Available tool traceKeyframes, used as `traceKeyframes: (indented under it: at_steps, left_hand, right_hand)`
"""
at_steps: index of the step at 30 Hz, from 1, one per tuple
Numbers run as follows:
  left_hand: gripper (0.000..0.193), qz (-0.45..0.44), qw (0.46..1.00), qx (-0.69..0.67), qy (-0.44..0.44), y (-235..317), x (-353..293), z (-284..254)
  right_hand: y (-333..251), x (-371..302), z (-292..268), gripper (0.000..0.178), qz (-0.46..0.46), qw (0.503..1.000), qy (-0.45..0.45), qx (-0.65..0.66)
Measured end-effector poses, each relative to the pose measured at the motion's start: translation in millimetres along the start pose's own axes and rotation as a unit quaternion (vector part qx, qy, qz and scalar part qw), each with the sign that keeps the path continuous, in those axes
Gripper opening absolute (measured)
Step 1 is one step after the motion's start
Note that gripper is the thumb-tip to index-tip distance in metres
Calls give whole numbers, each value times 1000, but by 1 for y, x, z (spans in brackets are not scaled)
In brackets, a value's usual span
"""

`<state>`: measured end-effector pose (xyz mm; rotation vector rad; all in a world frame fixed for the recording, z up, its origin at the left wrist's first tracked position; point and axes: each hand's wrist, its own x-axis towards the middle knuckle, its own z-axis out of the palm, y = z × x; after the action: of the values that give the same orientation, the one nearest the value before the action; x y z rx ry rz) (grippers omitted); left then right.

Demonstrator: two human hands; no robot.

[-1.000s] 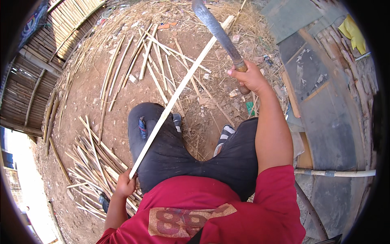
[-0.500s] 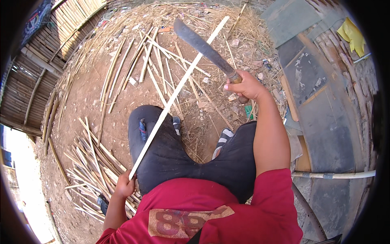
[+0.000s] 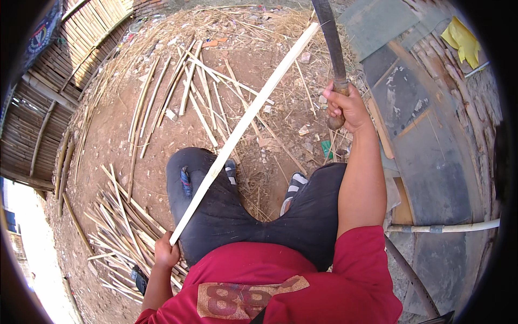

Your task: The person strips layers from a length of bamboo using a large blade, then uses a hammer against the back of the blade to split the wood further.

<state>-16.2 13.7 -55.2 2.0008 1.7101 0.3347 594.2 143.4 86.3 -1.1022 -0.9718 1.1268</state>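
My left hand (image 3: 167,251) is closed round the lower end of a long pale split strip (image 3: 245,123), which looks like bamboo. The strip slants up and to the right across my left thigh, its far end out over the dirt. In my right hand (image 3: 349,105) is a machete (image 3: 330,39) with a dark, worn blade and a rounded wooden handle. Its blade points up and away, right of the strip's far end and apart from it; the tip runs to the picture's top edge.
Beside my left hand lies a heap of split strips (image 3: 121,232). More strips (image 3: 156,102) are scattered on the dirt ahead. Dark flat sheets (image 3: 431,167) and a pale pole (image 3: 448,228) lie at the right. A slatted wall (image 3: 40,119) stands at the left.
My right hand has moved slightly right and up, and the machete has swung from pointing up-left across the strip to nearly upright beside it. The strip's far end has shifted a little right.
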Motion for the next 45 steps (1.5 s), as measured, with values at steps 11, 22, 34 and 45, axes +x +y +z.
traceKeyframes:
  at_steps: [11,22,34,45]
  left_hand:
    - [26,-10,1000,7,17,3,-4,-1]
    - [25,-4,1000,8,12,2,-8,-3]
    - [16,0,1000,6,11,13,-9,-6]
    - [19,-25,999,-33,1,12,-9,-3]
  right_hand:
    - [-16,-11,33,28,104,966,-57,-228]
    - [-4,-6,53,32,149,944,-120,-267]
    - [-19,-15,68,31,208,924,-155,-281]
    - [-11,-9,72,33,175,909,-175,-336]
